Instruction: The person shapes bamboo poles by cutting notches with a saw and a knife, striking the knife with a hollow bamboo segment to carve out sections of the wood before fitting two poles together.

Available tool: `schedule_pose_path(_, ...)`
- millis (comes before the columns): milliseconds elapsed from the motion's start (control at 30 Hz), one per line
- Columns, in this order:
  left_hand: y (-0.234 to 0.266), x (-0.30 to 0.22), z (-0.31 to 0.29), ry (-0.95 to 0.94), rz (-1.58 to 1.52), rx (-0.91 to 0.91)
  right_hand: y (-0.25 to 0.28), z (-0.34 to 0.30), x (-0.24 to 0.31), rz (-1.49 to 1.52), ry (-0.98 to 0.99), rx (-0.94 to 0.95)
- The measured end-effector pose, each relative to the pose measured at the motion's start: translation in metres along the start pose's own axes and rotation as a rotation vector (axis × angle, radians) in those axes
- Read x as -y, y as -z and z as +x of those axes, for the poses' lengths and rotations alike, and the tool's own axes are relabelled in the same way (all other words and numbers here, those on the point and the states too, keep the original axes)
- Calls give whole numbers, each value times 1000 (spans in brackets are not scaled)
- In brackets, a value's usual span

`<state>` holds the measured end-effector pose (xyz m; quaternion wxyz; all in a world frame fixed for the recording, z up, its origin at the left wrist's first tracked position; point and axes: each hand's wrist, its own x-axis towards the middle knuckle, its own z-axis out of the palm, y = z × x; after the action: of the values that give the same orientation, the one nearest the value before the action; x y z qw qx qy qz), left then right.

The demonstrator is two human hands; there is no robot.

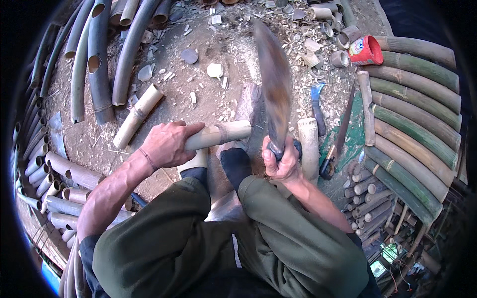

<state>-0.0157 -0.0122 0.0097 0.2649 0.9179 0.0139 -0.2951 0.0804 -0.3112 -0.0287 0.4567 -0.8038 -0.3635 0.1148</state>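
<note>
My left hand (171,144) is closed round one end of a pale bamboo piece (223,134), which lies nearly level in front of my knees. Its other end, past a dark ring at the node, rests by a wooden block (248,103). In my right hand (284,161) is the dark handle of a machete (274,74). The broad blade points up and away from me, slightly smeared by motion, and stands apart from the bamboo. A second pale bamboo piece (138,116) lies on the ground beyond my left hand.
Handsaw (343,129) and blue-ended tool (318,109) lie to the right, near an upright-looking bamboo length (308,149). Farther right are split bamboo slats (417,109) and a red tin (366,50). Bamboo poles (99,59) line the left. Chips (214,70) litter the dirt.
</note>
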Motion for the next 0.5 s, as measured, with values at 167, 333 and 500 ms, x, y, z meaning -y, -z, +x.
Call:
schedule_pose_path(167, 2, -8, -1, -22, 95, -17, -1, -7, -35, -275, -411, 351)
schedule_pose_path(333, -1, -1, -2, -42, 78, -63, 6, 8, 15, 90, -78, -5)
schedule_pose_path(500, 2, -7, 0, -57, 101, -55, 3, -11, -52, -364, -577, 472)
